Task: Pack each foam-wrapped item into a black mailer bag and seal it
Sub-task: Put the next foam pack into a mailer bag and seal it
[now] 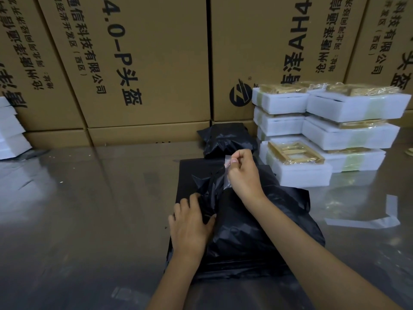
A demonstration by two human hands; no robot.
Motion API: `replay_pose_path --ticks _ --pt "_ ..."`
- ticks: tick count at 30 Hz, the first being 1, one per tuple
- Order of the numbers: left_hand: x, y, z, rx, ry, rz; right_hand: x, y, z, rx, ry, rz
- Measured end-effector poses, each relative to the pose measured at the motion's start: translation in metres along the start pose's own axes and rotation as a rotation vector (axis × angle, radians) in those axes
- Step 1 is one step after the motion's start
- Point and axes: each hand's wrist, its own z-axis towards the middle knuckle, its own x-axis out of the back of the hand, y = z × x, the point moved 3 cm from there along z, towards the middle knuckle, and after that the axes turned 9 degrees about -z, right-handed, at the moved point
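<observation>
A filled black mailer bag (257, 224) lies in front of me on a flat stack of empty black bags (190, 173). My left hand (190, 222) rests on the bag's left side, fingers flat and thumb against the plastic. My right hand (243, 173) pinches the clear seal strip (227, 166) at the bag's far flap and holds it up off the flap. A second packed black bag (228, 139) sits behind, against the boxes. Foam-wrapped items (348, 121) with gold inserts are stacked at the right.
Tall brown cartons (145, 63) wall off the back of the shiny metal table (78, 209). White foam pieces (11, 130) lie at the far left. Peeled clear strips (366, 222) lie on the table to the right of the bag.
</observation>
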Motion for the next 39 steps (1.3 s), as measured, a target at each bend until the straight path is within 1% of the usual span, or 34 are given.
replay_pose_path --ticks 2,3,5,8,10,12,15,17,19,21,23,25,27,29,31,35,37,39 --pt "0.004 0.004 -0.003 -0.119 0.050 -0.101 0.002 0.000 -0.001 -0.007 0.025 -0.024" --pt "0.007 0.006 -0.004 -0.183 0.080 -0.185 0.005 0.001 0.000 -0.053 0.039 -0.006" --pt "0.016 0.006 -0.007 -0.259 0.139 -0.372 0.012 0.004 0.003 -0.211 0.041 0.063" --pt "0.027 0.016 -0.016 -0.331 0.167 -0.576 0.026 0.004 0.015 -0.400 -0.043 0.170" --pt "0.030 0.027 -0.021 -0.371 0.154 -0.618 0.038 0.004 0.021 -0.470 -0.099 0.326" --pt "0.029 0.033 -0.025 -0.370 0.152 -0.597 0.055 0.007 0.024 -0.469 -0.120 0.421" --pt "0.028 0.040 -0.028 -0.316 0.068 -0.525 0.083 0.019 0.026 -0.434 -0.054 0.396" --pt "0.026 0.048 -0.031 -0.321 0.000 -0.407 0.103 0.030 0.026 -0.364 0.048 0.295" --pt "0.024 0.060 -0.032 -0.317 -0.055 -0.303 0.120 0.045 0.024 -0.298 0.106 0.150" --pt "0.020 0.071 -0.033 -0.289 -0.127 -0.212 0.136 0.061 0.017 -0.246 0.118 -0.016" --pt "0.015 0.081 -0.034 -0.229 -0.222 -0.067 0.148 0.076 0.010 -0.187 0.123 -0.140" --pt "0.009 0.092 -0.034 -0.181 -0.281 0.129 0.158 0.088 0.002 -0.144 0.149 -0.190" --pt "0.003 0.106 -0.035 -0.210 -0.289 0.254 0.165 0.100 -0.006 -0.126 0.165 -0.226" --pt "-0.005 0.122 -0.037 -0.275 -0.323 0.261 0.170 0.112 -0.013 -0.108 0.168 -0.295" --pt "-0.014 0.135 -0.038 -0.302 -0.363 0.239 0.175 0.123 -0.020 -0.079 0.166 -0.383" --pt "-0.025 0.154 -0.032 -0.231 -0.369 0.239 0.187 0.141 -0.030 -0.042 0.164 -0.533" --pt "-0.029 0.164 -0.023 -0.181 -0.383 0.251 0.193 0.148 -0.035 -0.053 0.162 -0.571" --pt "-0.032 0.173 -0.009 -0.167 -0.412 0.287 0.199 0.153 -0.039 -0.085 0.163 -0.579"
